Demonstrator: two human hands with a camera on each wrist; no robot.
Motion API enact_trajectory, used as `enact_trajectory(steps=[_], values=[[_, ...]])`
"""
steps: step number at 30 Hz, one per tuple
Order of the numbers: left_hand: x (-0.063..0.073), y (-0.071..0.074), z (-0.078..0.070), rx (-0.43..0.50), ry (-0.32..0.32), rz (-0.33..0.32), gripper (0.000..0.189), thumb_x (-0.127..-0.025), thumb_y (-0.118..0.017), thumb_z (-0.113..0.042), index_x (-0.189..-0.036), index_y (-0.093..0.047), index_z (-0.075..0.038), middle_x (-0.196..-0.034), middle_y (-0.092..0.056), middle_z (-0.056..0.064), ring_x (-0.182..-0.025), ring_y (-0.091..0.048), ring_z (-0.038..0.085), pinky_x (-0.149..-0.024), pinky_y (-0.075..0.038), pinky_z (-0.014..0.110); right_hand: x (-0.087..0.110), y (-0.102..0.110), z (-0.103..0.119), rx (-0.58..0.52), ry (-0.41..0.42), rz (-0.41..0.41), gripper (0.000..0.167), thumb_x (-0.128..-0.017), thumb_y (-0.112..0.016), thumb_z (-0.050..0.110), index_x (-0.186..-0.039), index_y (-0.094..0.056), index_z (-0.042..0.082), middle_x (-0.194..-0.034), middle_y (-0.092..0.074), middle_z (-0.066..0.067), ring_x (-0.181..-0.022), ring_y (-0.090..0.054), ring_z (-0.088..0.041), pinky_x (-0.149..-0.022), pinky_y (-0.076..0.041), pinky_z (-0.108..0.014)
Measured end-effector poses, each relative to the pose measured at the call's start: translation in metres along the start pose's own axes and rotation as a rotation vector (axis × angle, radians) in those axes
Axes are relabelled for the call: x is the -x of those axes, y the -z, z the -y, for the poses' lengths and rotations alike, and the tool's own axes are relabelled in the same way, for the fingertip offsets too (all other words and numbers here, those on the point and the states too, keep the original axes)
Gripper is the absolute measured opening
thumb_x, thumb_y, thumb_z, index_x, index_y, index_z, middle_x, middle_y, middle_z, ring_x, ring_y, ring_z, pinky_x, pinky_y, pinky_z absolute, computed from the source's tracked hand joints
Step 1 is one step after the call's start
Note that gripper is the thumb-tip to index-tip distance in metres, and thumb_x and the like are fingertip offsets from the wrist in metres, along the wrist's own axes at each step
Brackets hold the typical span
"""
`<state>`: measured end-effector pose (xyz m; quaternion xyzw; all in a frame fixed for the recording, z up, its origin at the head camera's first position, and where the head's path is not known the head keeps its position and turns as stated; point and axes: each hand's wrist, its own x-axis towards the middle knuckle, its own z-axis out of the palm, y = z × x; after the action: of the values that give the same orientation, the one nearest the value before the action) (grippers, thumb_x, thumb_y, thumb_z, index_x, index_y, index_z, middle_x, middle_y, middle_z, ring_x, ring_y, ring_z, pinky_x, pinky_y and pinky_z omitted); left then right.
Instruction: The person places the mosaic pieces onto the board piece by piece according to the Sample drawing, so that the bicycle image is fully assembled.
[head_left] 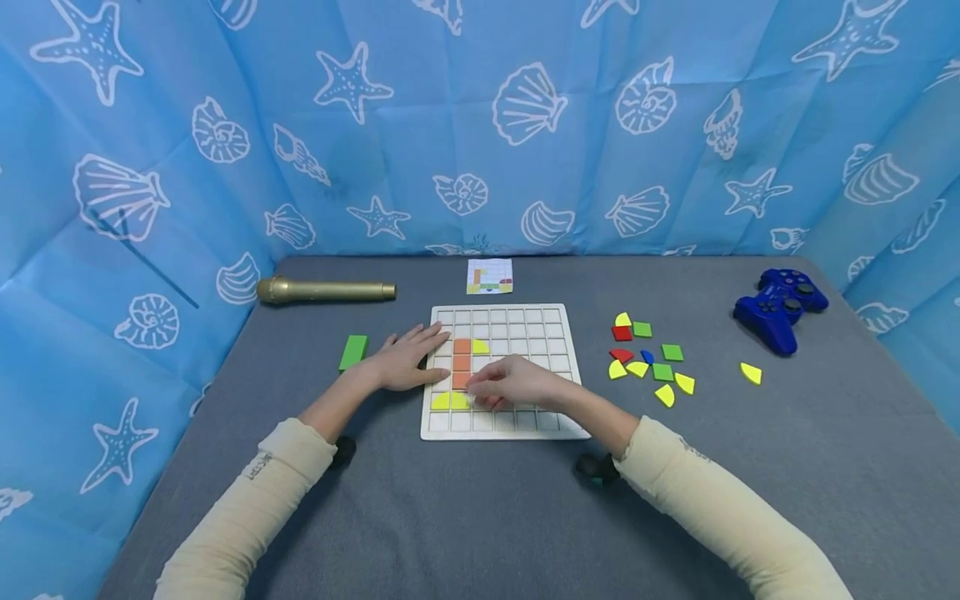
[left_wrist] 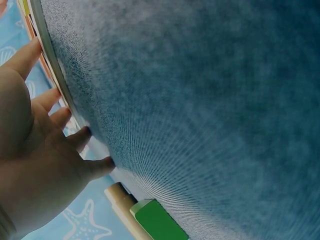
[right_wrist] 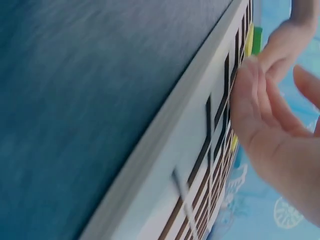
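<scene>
A white gridded board point(head_left: 557, 346) lies on the table. My left hand point(head_left: 407, 360) rests with spread fingers on its left edge; the left wrist view shows those fingertips along the board's side. A column of orange squares point(head_left: 462, 363) sits in the grid, with a yellow quarter-circle point(head_left: 480, 346) beside the top one. Two more yellow pieces point(head_left: 441, 402) lie side by side below. My right hand point(head_left: 517, 383) is low over the board, fingertips by the lowest orange square and the yellow pair. In the right wrist view its thumb stands apart from the fingers, with no piece visible between them.
A green block point(head_left: 353, 352) and a gold microphone point(head_left: 326, 290) lie at left. Behind the board is a small printed pattern card point(head_left: 490, 277). Loose yellow, red, green and blue pieces point(head_left: 662, 372) are scattered at right, near a blue game controller point(head_left: 780, 308).
</scene>
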<state>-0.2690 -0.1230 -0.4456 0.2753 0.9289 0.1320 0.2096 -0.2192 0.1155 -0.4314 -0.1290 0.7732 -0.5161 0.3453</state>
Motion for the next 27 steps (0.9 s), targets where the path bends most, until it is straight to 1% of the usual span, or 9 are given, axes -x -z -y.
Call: enact_trajectory(steps=[3, 7, 11, 16, 22, 27], values=[[0.0, -0.001, 0.0, -0.004, 0.001, -0.001, 0.073, -0.097, -0.049, -0.049, -0.154, -0.019, -0.015, -0.159, -0.009, 0.008, -0.143, -0.005, 0.034, -0.107, -0.005, 0.064, 0.008, 0.009, -0.003, -0.03, -0.007, 0.063, 0.031, -0.097, -0.058, 0.022, -0.119, -0.065, 0.001, -0.1, -0.067, -0.011, -0.088, -0.062, -0.022, -0.08, -0.052, -0.034], [0.0, -0.001, 0.001, -0.005, -0.002, -0.006, 0.073, -0.097, -0.049, -0.049, -0.154, -0.019, -0.015, -0.159, -0.009, 0.008, -0.143, -0.005, 0.034, -0.107, -0.005, 0.064, 0.016, 0.022, -0.011, -0.091, -0.023, 0.077, 0.036, -0.097, -0.058, 0.023, -0.122, -0.062, -0.002, -0.104, -0.067, -0.013, -0.091, -0.062, -0.024, -0.085, -0.051, -0.035], [0.0, -0.002, 0.002, -0.002, -0.011, -0.008, 0.073, -0.097, -0.049, -0.049, -0.154, -0.019, -0.015, -0.159, -0.009, 0.008, -0.143, -0.005, 0.034, -0.107, -0.005, 0.064, 0.024, 0.035, -0.02, -0.176, -0.029, 0.062, 0.038, -0.097, -0.058, 0.022, -0.125, -0.06, -0.004, -0.108, -0.065, -0.017, -0.092, -0.063, -0.025, -0.087, -0.051, -0.036], [0.0, -0.002, 0.001, 0.001, -0.016, -0.006, 0.073, -0.097, -0.049, -0.049, -0.154, -0.019, -0.014, -0.159, -0.009, 0.008, -0.143, -0.005, 0.034, -0.107, -0.005, 0.064, 0.037, 0.053, -0.031, -0.26, 0.0, 0.06, 0.042, -0.099, -0.054, 0.019, -0.13, -0.053, -0.01, -0.116, -0.062, -0.022, -0.098, -0.062, -0.025, -0.09, -0.049, -0.038], [0.003, 0.0, 0.001, 0.013, -0.029, -0.008, 0.073, -0.097, -0.049, -0.047, -0.154, -0.019, -0.013, -0.159, -0.008, 0.009, -0.143, -0.005, 0.035, -0.107, -0.005, 0.065, 0.056, 0.075, -0.043, -0.321, 0.007, 0.023, 0.046, -0.1, -0.052, 0.018, -0.133, -0.046, -0.014, -0.121, -0.059, -0.025, -0.102, -0.062, -0.024, -0.094, -0.046, -0.04], [0.003, 0.001, 0.001, 0.015, -0.027, -0.005, 0.073, -0.097, -0.049, -0.047, -0.154, -0.019, -0.014, -0.159, -0.008, 0.009, -0.143, -0.005, 0.035, -0.107, -0.005, 0.064, 0.071, 0.089, -0.05, -0.346, -0.003, -0.032, 0.048, -0.1, -0.052, 0.017, -0.135, -0.042, -0.015, -0.12, -0.06, -0.024, -0.101, -0.062, -0.023, -0.094, -0.046, -0.041]])
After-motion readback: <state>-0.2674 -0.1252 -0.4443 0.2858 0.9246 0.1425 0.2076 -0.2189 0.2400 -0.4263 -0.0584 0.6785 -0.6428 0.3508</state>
